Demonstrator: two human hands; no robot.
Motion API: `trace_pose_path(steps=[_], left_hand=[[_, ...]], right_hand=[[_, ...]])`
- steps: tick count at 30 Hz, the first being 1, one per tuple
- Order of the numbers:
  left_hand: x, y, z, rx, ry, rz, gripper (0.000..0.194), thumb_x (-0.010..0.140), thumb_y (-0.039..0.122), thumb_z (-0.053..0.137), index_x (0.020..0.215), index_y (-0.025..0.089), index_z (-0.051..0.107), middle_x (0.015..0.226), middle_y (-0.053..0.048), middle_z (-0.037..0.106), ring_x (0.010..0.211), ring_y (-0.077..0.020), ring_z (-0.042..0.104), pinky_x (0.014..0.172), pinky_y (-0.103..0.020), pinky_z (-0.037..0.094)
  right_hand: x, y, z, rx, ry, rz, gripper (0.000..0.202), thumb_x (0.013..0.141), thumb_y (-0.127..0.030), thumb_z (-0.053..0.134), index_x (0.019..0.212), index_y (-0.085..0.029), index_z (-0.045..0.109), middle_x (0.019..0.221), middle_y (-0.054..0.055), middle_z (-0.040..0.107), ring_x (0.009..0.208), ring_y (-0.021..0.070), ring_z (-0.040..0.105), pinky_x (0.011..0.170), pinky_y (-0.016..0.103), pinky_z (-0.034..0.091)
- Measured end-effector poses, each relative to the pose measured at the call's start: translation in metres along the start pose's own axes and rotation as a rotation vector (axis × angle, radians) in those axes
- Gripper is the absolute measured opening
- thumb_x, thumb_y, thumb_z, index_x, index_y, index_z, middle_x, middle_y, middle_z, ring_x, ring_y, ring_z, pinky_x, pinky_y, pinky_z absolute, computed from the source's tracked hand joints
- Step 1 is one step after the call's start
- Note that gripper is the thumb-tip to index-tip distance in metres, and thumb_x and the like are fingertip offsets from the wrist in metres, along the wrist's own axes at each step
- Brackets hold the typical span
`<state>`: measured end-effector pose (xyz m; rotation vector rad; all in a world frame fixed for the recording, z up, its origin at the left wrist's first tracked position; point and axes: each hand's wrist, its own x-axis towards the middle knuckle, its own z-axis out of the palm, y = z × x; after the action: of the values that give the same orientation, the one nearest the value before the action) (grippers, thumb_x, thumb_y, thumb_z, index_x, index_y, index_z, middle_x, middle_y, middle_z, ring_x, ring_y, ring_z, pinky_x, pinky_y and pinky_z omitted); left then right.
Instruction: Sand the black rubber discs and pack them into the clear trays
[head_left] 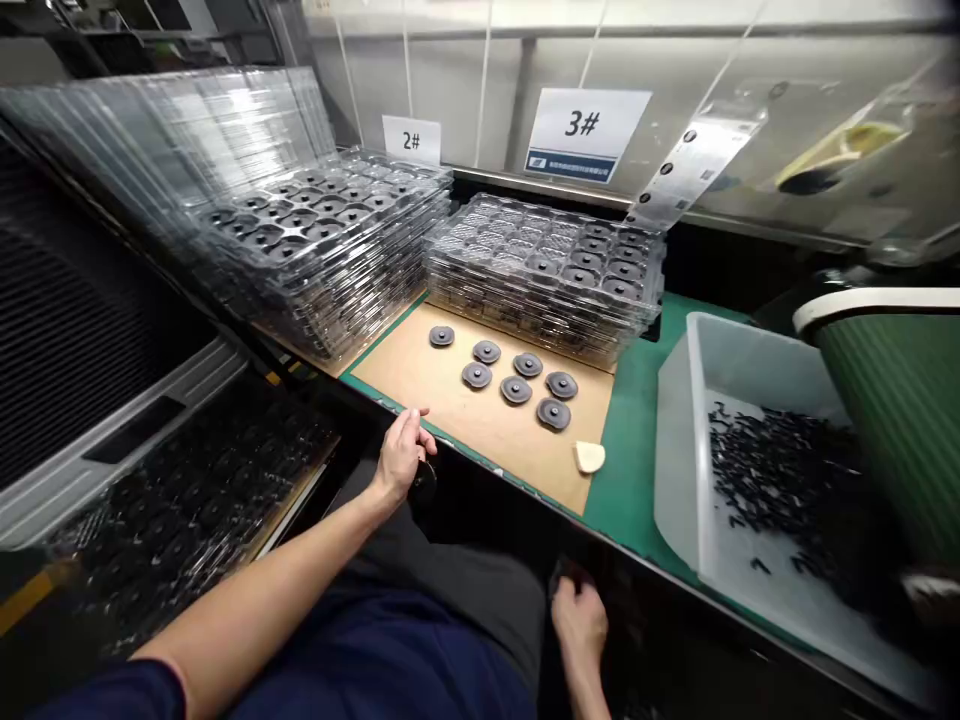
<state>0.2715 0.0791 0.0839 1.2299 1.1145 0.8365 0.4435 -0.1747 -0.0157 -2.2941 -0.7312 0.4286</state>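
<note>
My left hand (401, 452) is at the near edge of the table, its fingers curled around a dark round part (424, 482), which hangs below the palm and is partly hidden. Lower down, in front of my lap, my right hand (579, 615) is closed; something dark shows at its fingertips, too shadowed to name. Several grey disc-shaped parts (516, 390), each with a small stud in the middle, lie in loose rows on a brown board (405, 352). A cream-coloured rounded block (589, 457) rests at the board's right corner.
Behind the board stand stacks of clear plastic trays (540, 250), with more trays (315, 220) at the left. On the right, a translucent bin (679, 440) contains many small black pieces. A green conveyor belt (900, 400) rises beyond it. Filled trays (187, 500) sit low at the left.
</note>
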Motion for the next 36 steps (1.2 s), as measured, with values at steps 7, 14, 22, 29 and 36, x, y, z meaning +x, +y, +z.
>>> trace_pose_path(steps=[7,14,22,29,36], left_hand=[[-0.081,0.01,-0.017,0.078,-0.162,0.125,0.048,0.101,0.053,0.049,0.126,0.017,0.068,0.065,0.001,0.062,0.065,-0.0174,0.058,0.07,-0.03,0.046],[-0.087,0.013,-0.035,0.015,-0.577,0.073,0.051,0.092,0.053,0.068,0.127,0.016,0.071,0.104,-0.01,0.077,0.091,-0.0238,0.071,0.079,-0.033,0.055],[-0.058,0.006,-0.033,-0.248,-0.805,-0.183,0.068,0.081,0.038,0.087,0.142,0.023,0.062,0.148,-0.016,0.065,0.129,-0.031,0.066,0.111,-0.045,0.051],[-0.013,0.018,-0.035,-0.301,-0.765,-0.23,0.063,0.079,0.044,0.088,0.134,0.02,0.069,0.137,-0.018,0.072,0.131,-0.0342,0.065,0.114,-0.048,0.047],[0.0,0.035,-0.033,-0.626,-0.647,-0.397,0.057,0.083,0.036,0.085,0.134,0.019,0.069,0.14,-0.018,0.07,0.126,-0.0337,0.068,0.108,-0.046,0.053]], right_hand=[[-0.086,-0.134,0.024,0.456,-0.328,-0.217,0.051,0.094,-0.068,0.058,0.1,-0.022,0.078,0.078,0.005,0.072,0.07,0.0192,0.067,0.065,0.029,0.054],[-0.065,-0.158,0.005,0.68,-0.287,0.017,0.061,0.091,-0.078,0.053,0.08,-0.019,0.063,0.062,0.0,0.058,0.049,0.0104,0.049,0.051,0.025,0.047],[-0.033,-0.156,0.003,0.575,-0.358,0.087,0.065,0.091,-0.077,0.051,0.08,-0.015,0.068,0.063,0.005,0.061,0.046,0.0138,0.051,0.048,0.032,0.055],[0.091,-0.105,-0.049,0.098,0.112,-0.121,0.053,0.093,-0.051,0.052,0.131,-0.017,0.066,0.147,0.021,0.055,0.142,0.0371,0.044,0.122,0.06,0.035],[0.122,-0.081,-0.079,-0.101,0.011,-0.196,0.043,0.086,-0.046,0.061,0.119,-0.022,0.073,0.122,0.016,0.068,0.12,0.0367,0.057,0.112,0.06,0.042]])
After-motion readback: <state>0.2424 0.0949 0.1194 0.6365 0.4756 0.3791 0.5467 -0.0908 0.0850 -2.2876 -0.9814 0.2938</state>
